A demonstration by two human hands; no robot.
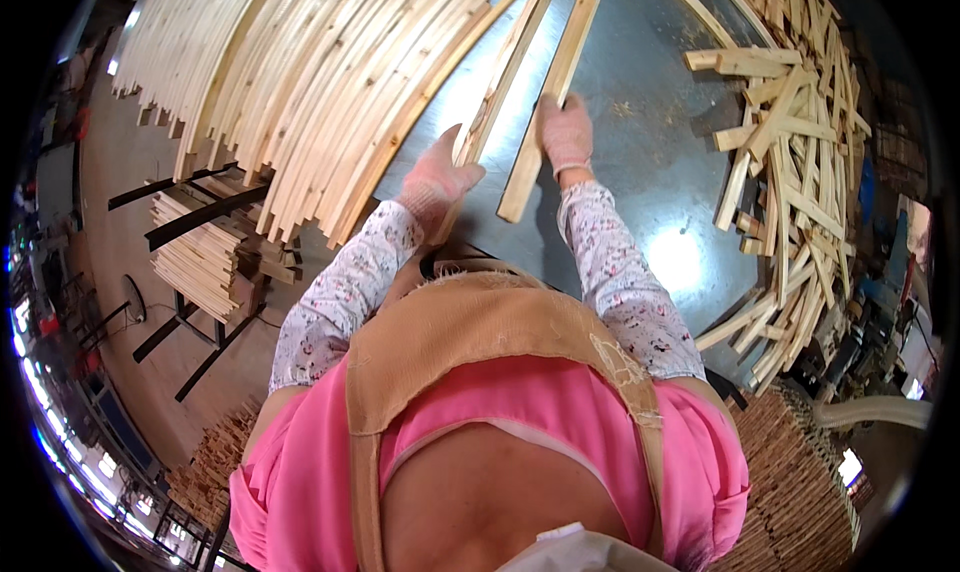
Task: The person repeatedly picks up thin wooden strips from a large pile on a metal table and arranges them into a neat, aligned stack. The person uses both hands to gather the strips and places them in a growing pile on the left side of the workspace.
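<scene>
Both of my hands wear pale pink gloves and are over a grey metal tabletop [640, 122]. My left hand [438, 182] is closed around the near part of a long wooden strip [508, 67], with the thumb on its right side and the fingers on its left. Part of that strip is hidden under the palm. A second wooden strip [570, 47] lies just to the right, roughly parallel and apart from the first. My right hand [566, 134] grips it from its right side, around the middle; its near end sticks out past the hand.
At the left, many long strips [330, 102] lie side by side on dark metal supports [205, 212]. A jumbled heap of short wood pieces [790, 162] covers the table's right side. Lower stacks of wood stand at left [195, 252] and behind at lower right [790, 472].
</scene>
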